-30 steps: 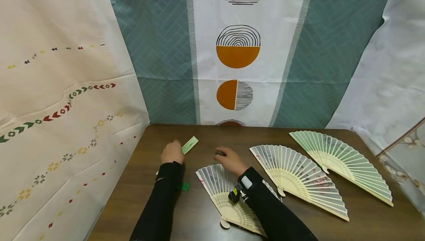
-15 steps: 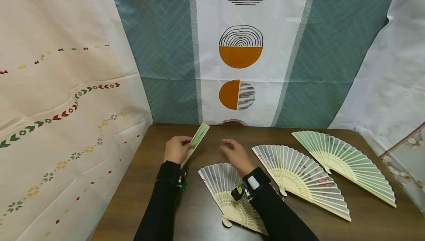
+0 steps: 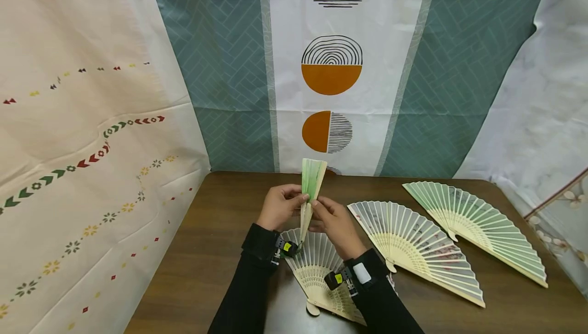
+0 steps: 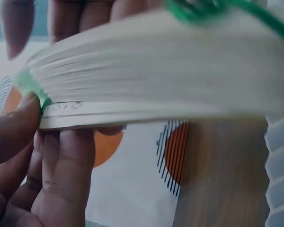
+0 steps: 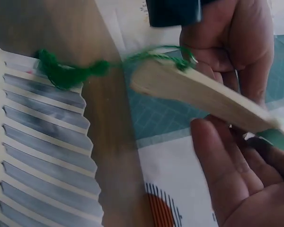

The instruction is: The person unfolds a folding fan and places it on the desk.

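Observation:
A green folding fan (image 3: 314,174), spread only slightly, stands nearly upright above the table. My left hand (image 3: 277,207) pinches its left edge, and my right hand (image 3: 339,225) pinches the right edge with thumb and fingers. Up close in the left wrist view, the pale ribs (image 4: 156,75) lie bunched together. From the handle end a green tassel (image 5: 75,73) hangs on a cord in the right wrist view. Below both hands lies a spread white folding fan (image 3: 317,272), partly covered by my right sleeve.
Another spread white fan (image 3: 415,252) lies to the right on the brown table (image 3: 202,252), with a spread green fan (image 3: 478,227) beyond it. A patterned cloth (image 3: 331,135) hangs behind the table's back edge.
My left hand has picked the folded green fan up from the table's left side and brought it right to the middle. My right hand has taken hold of it too, and it has spread slightly.

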Tool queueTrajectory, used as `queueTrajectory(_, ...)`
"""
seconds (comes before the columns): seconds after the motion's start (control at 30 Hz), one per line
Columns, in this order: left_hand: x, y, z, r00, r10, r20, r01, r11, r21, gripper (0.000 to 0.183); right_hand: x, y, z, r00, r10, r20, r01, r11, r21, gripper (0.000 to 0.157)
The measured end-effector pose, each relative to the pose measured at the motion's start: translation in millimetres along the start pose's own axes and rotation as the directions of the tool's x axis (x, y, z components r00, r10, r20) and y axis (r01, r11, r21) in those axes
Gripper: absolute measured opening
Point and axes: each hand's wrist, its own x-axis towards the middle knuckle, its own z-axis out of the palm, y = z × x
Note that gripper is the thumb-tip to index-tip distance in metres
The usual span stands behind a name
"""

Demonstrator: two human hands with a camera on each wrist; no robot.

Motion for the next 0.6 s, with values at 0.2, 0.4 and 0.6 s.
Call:
queueTrajectory(0.2,-2.5,-1.6,12.7,0.999,-0.005,-0.037,0.005,1.0,0.017,0.023,-5,6,2.7,0.997,-0.026,-0.067,0.025,1.0,-0.017,0.041)
queueTrajectory(0.4,-2.4,-6.1,23.3,0.999,-0.031,-0.033,0.03,0.999,-0.028,0.023,-6,11,0.7,0.987,-0.042,-0.156,0.029,0.996,-0.081,0.036)
queueTrajectory(0.6,-0.5,-8.9,29.0,0.999,-0.041,-0.028,0.041,0.999,-0.021,0.023,-3,10,-2.5,0.975,-0.052,-0.215,0.018,0.988,-0.156,0.033)
